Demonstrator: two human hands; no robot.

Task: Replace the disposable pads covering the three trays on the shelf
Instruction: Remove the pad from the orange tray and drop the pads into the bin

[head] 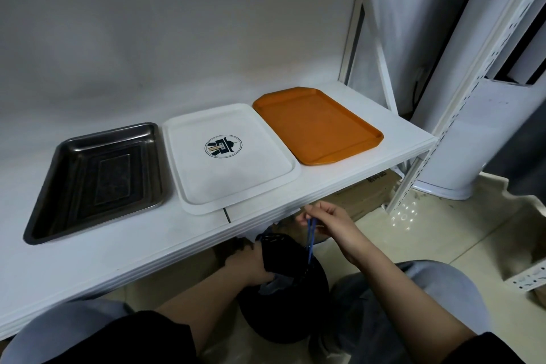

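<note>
Both hands low: right hand (331, 224) fingers pinching blue cord (310, 241), left hand (251, 264) fingers hidden inside black bag (283, 298).

Glossy dark rectangular metal tray (97, 180), matt white rectangular plastic tray (192, 186), matt orange plastic tray (317, 127), smooth white shelf board (369, 174).

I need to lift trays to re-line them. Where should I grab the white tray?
Take the white tray by its front rim, coming from the shelf edge: that corner overhangs slightly, while the metal tray and orange tray crowd its sides.
</note>
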